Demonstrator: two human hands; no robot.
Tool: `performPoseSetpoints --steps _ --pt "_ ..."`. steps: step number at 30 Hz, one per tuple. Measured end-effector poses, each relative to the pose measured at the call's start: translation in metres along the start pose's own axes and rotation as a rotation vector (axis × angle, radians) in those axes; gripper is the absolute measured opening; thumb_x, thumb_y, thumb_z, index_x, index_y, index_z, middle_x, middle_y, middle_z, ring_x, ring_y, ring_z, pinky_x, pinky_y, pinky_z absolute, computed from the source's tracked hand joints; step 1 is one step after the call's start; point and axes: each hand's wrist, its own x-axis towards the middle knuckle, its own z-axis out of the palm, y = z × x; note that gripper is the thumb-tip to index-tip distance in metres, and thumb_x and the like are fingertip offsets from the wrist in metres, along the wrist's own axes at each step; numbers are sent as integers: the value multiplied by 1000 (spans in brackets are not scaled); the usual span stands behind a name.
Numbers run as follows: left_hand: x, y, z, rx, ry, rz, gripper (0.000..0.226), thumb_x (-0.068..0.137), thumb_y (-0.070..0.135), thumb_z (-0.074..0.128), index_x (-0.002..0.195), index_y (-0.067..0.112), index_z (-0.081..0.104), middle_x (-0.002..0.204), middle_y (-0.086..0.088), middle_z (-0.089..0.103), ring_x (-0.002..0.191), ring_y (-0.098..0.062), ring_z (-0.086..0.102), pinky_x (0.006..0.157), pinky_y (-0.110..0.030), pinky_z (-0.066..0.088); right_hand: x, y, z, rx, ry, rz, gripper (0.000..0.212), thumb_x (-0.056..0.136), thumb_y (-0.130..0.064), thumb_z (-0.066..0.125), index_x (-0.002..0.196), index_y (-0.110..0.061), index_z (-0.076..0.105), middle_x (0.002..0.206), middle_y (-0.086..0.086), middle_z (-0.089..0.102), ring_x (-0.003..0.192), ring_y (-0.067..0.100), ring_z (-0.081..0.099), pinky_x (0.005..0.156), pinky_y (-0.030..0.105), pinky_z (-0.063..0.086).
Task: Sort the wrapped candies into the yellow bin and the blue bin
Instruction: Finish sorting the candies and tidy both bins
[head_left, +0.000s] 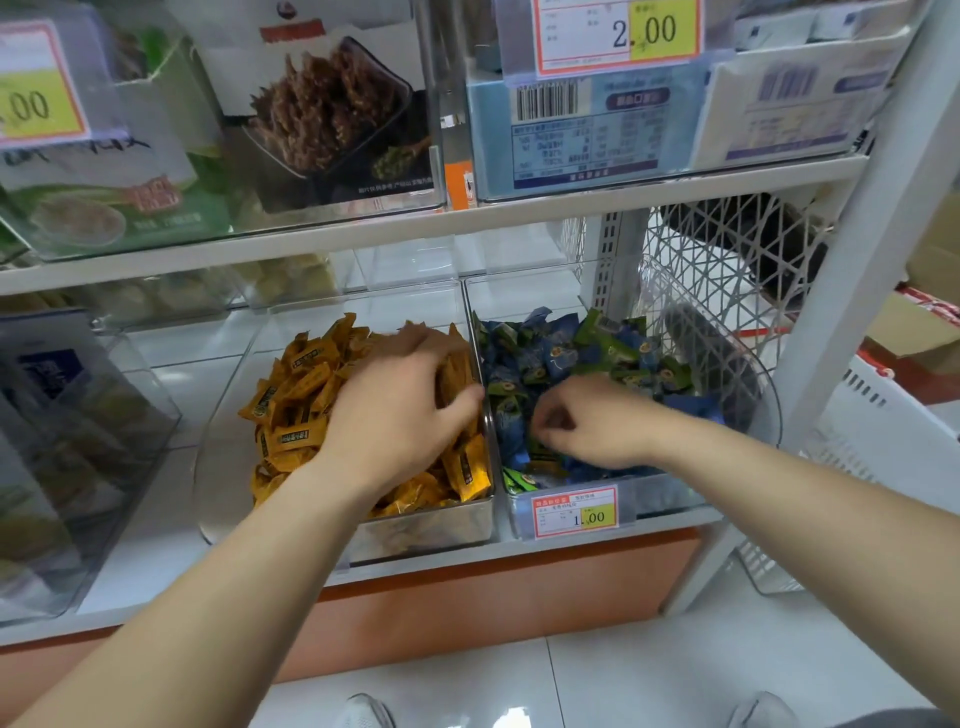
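Left of the price tag (574, 512) my left hand (395, 410) lies open on the candies (301, 384) in the yellow bin (415, 530), maybe hunting strays, while behind the tag my right hand (587, 421) curls in the blue bin (665, 493), and I cannot tell if it holds one.

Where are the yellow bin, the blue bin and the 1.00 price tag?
yellow bin (426, 527): head view, on its front wall.
blue bin (665, 493): head view, on its front wall, right of the tag.
1.00 price tag (575, 512): head view, on the label's middle.

Bright even light, wide-angle edge distortion
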Motion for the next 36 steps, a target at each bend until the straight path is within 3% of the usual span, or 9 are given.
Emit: performPoseSetpoints --steps 4,8,12,16,22,27,31,33,36 --pt "-7 -1 12 -63 -97 4 52 92 61 46 136 33 51 134 6 57 122 -19 53 97 -39 49 21 8 14 -188 -57 40 22 92 -22 60 110 -25 71 109 -2 71 97 21 65 82 35 56" --pt "-8 -4 12 -94 -109 18 60 89 66 38 137 34 51 135 6 58 124 -18 52 98 -38 48 29 8 22 -259 -78 49 31 79 -43 74 106 -31 64 96 -6 62 83 18 56 57 27 42" --pt "-9 -4 13 -101 -112 19 58 90 65 39 138 33 50 135 6 58 123 -18 52 97 -39 49 33 7 29 -393 -65 71 41 76 -47 78 109 -27 65 103 1 62 83 21 56 60 29 43" --pt "-8 -7 13 -123 -105 34 54 92 61 44 137 32 51 135 6 58 124 -17 51 99 -38 48 26 9 23 -236 -62 36 30 76 -35 79 104 -31 67 98 -5 66 94 20 61 70 31 52" --pt "-5 -1 10 -142 -35 58 50 92 55 54 135 31 53 132 7 60 123 -15 52 98 -37 49 0 8 -7 299 187 87 27 73 -18 77 93 -34 67 86 -13 69 74 -1 64 61 18 48" --pt "-1 20 7 -344 46 92 58 89 57 55 140 31 47 130 13 61 120 -6 54 98 -26 46 -13 -8 -21 863 386 -66 23 78 0 80 91 -15 68 90 5 75 87 17 72 79 30 58" --pt "0 29 4 -459 110 127 41 91 45 64 128 27 60 114 19 64 101 3 59 85 -15 49 -14 -20 -20 1265 323 -146 23 82 5 73 101 -7 65 93 11 75 94 26 73 78 32 59" --pt "2 23 0 -416 134 97 33 90 41 67 121 27 65 105 18 68 92 3 62 79 -18 52 -12 -19 -21 1213 313 -108 15 89 -4 70 101 -13 66 95 7 77 93 25 74 76 30 58" --pt "4 1 -7 -166 145 -43 30 89 37 65 118 28 67 104 10 70 93 -9 64 75 -27 53 -7 -2 -20 798 449 24 8 94 -19 67 99 -24 69 100 -3 76 94 16 71 74 19 51"
